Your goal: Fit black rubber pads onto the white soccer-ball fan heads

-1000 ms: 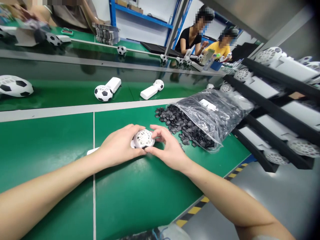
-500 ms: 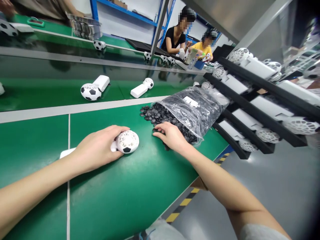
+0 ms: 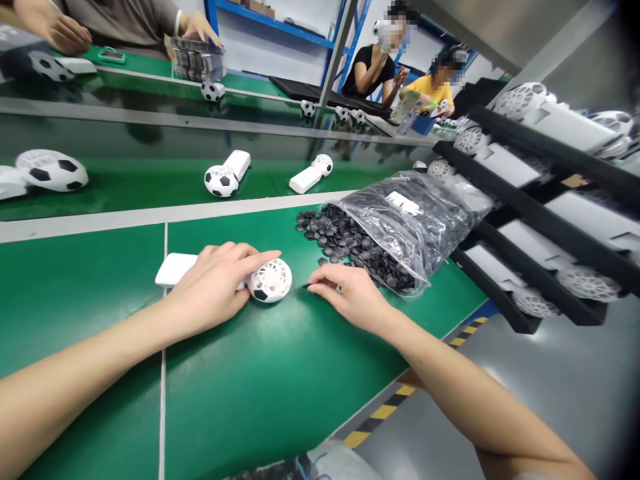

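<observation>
My left hand [image 3: 215,283] is closed around the neck of a white device, which looks like a handheld fan [image 3: 271,280], lying on the green work surface. Its round head has an openwork football pattern, with a black patch showing at the lower edge; its white handle [image 3: 175,269] sticks out behind my fingers. Between the thumb and fingertips of my right hand [image 3: 350,293], a small flat black piece [image 3: 305,286] is pinched, just right of the head and apart from it. Behind that hand, many loose black pieces [image 3: 345,233] spill from a clear plastic bag [image 3: 420,213].
Black racks [image 3: 530,220] with more white devices stand at the right. Across the back runs a dark green belt [image 3: 150,180] carrying several football-headed devices [image 3: 221,181]. A person's hand [image 3: 200,28] touches a stack of clear trays [image 3: 197,60]; two other people sit further back.
My right hand has drawn away from the heap of black pieces toward the device, with one piece in its fingertips. My left hand's index finger now lies along the head's top.
</observation>
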A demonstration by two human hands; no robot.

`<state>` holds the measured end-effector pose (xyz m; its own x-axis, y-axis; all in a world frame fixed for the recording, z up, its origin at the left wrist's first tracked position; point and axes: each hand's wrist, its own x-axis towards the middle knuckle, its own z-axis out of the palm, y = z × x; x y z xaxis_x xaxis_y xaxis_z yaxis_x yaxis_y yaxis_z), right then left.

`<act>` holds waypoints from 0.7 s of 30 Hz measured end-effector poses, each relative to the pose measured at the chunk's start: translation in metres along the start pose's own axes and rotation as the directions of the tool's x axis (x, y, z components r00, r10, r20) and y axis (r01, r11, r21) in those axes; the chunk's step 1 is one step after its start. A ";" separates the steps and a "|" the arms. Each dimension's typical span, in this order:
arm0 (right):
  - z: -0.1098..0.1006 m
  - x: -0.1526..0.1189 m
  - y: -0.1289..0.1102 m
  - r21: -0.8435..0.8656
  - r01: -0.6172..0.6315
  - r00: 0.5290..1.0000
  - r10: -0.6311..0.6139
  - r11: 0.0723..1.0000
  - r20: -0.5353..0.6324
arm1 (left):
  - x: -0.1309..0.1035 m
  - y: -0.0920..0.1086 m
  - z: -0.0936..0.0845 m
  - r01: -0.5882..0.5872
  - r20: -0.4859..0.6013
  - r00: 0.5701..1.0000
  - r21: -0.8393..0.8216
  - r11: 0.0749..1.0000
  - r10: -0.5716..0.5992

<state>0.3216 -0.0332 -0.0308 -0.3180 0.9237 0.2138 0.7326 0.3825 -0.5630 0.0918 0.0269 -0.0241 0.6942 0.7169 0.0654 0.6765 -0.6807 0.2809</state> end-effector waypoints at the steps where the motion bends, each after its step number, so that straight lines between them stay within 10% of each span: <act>1: 0.001 0.000 -0.007 0.025 0.044 0.999 -0.044 0.999 -0.011 | 0.000 0.001 0.000 0.002 0.004 1.000 -0.004 1.000 -0.002; 13: 0.005 0.010 -0.021 -0.464 0.409 0.904 -0.419 0.786 0.086 | -0.001 0.012 0.002 0.068 -0.049 0.996 -0.067 0.995 -0.071; 21: 0.007 0.013 -0.013 -0.074 0.323 0.944 -0.316 0.943 0.092 | -0.001 0.015 0.006 0.068 -0.088 0.994 -0.036 0.997 -0.071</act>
<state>0.3038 -0.0266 -0.0269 -0.5876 0.7491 0.3060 0.6329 0.6611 -0.4030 0.1028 0.0152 -0.0260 0.6199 0.7740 0.1291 0.7131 -0.6243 0.3191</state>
